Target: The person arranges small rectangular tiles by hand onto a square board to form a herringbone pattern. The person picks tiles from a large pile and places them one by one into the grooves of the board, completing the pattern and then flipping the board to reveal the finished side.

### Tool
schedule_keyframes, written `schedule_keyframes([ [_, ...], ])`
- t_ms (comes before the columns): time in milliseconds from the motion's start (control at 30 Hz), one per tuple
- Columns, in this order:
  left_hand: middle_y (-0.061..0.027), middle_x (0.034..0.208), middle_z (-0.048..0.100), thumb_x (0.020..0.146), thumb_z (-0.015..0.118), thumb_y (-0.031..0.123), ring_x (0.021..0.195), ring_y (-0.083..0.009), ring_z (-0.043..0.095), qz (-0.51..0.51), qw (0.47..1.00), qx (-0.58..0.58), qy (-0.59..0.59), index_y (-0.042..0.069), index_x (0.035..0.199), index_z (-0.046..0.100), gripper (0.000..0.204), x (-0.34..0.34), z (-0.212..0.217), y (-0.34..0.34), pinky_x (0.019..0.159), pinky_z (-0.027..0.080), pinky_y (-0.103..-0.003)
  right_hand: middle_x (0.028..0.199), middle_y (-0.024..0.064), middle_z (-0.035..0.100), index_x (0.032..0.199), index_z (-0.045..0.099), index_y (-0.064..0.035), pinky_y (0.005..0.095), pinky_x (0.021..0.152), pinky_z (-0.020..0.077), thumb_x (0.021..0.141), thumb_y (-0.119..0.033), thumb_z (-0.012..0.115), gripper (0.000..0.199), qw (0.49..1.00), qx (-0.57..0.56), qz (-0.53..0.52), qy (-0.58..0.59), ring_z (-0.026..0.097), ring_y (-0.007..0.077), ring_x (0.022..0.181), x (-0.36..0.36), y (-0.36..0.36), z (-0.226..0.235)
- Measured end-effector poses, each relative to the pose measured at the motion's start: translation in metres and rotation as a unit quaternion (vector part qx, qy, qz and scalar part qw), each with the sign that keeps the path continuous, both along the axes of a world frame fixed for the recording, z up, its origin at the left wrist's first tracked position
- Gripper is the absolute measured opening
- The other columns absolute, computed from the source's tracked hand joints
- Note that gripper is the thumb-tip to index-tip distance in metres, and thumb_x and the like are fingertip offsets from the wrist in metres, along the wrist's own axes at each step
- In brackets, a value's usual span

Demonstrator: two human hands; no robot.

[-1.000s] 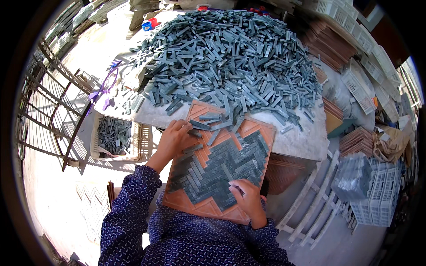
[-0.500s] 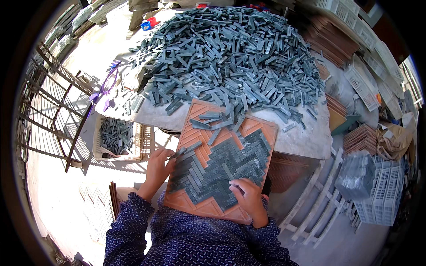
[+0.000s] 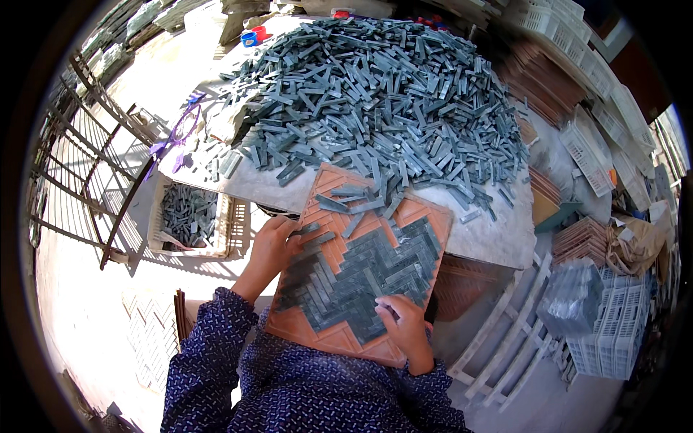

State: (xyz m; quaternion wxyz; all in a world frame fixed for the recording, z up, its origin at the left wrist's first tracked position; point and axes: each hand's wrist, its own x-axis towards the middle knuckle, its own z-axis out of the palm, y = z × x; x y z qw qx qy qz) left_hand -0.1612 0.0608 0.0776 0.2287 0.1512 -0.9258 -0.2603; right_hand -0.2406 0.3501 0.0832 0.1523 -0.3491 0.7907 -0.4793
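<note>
An orange herringbone mould tray point(image 3: 290, 325) lies tilted on my lap, its far end against the table edge. Dark green-grey stone strips point(image 3: 361, 270) fill its middle in a zigzag pattern, and several loose strips point(image 3: 351, 204) lie across its far part. At the tray's left edge my left hand point(image 3: 271, 249) pinches a stone strip point(image 3: 308, 229) between thumb and fingers. My right hand point(image 3: 406, 325) rests over the lower right of the laid strips, fingers curled around something dark that is mostly hidden.
A large heap of stone strips point(image 3: 375, 94) covers the table point(image 3: 498, 242) ahead. A cream crate point(image 3: 224, 224) of strips stands at left, near a metal rack point(image 3: 115, 209). White crates point(image 3: 606, 325) and a slatted pallet point(image 3: 505, 332) are at right.
My left hand has moved up and slightly right along the tray's left edge with the strip. My right hand stays nearly in place. The whole view has shifted slightly.
</note>
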Motion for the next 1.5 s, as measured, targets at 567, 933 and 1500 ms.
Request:
schedule_keyframes([
  [567, -0.0168, 0.086, 0.058, 0.073, 0.061, -0.001, 0.082, -0.0383, 0.059, 0.033, 0.995, 0.068, -0.071, 0.0, 0.09, 0.061, 0.017, -0.012, -0.005, 0.011, 0.072, 0.048, -0.044, 0.088, 0.0144, 0.066, 0.095, 0.065, 0.0004, 0.0319, 0.065, 0.0508, 0.079, -0.003, 0.068, 0.017, 1.0, -0.002, 0.009, 0.004, 0.066, 0.0263, 0.076, -0.001, -0.001, 0.0],
  [933, -0.0145, 0.087, 0.061, 0.076, 0.063, 0.004, 0.082, -0.0342, 0.06, -0.088, 0.989, -0.103, 0.06, 0.0, 0.089, 0.061, 0.013, -0.071, 0.008, -0.022, 0.07, 0.048, -0.04, 0.089, 0.0142, 0.066, 0.096, 0.066, -0.0006, 0.0319, 0.067, 0.0508, 0.08, -0.005, 0.068, 0.016, 1.0, 0.009, -0.001, -0.017, 0.065, 0.0269, 0.078, 0.002, -0.002, 0.006],
  [1500, -0.0104, 0.073, 0.063, 0.081, 0.063, 0.003, 0.063, -0.0171, 0.06, 0.114, 0.944, 0.308, -0.039, -0.001, 0.088, 0.064, 0.008, 0.042, -0.015, 0.014, 0.059, 0.046, -0.029, 0.082, 0.0114, 0.052, 0.087, 0.056, -0.0051, 0.0407, 0.062, 0.0488, 0.078, -0.007, 0.063, 0.012, 0.922, 0.014, 0.196, 0.333, 0.06, 0.0305, 0.077, -0.059, -0.149, -0.014],
])
